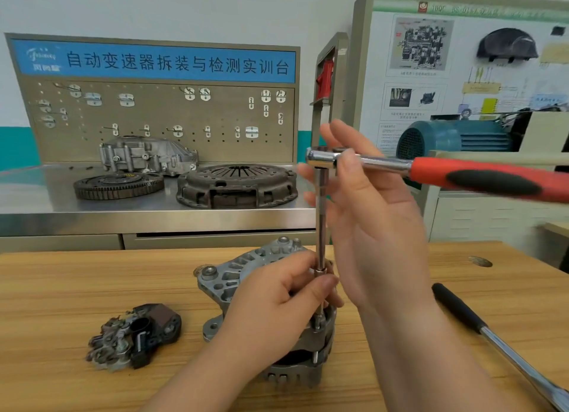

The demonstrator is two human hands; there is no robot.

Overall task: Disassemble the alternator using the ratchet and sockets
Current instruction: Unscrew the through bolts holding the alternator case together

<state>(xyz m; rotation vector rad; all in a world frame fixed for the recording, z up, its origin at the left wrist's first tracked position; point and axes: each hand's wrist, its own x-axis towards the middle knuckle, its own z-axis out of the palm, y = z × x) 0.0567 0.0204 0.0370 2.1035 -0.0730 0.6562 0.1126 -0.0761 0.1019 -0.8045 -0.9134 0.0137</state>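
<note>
Ratchet work on the grey cast-metal alternator (234, 276), upright on the wooden bench (61, 288).
Left of the alternator lies a dark loose part (135, 334). Over the alternator, my left hand (277, 304) pinches the slim steel extension bar (321, 220). Above, my right hand (375, 220) is spread open, thumb against the red-handled chrome ratchet (462, 174). Steadied this loosely, I reckon the socket (318, 319) could tilt and slip off.
</note>
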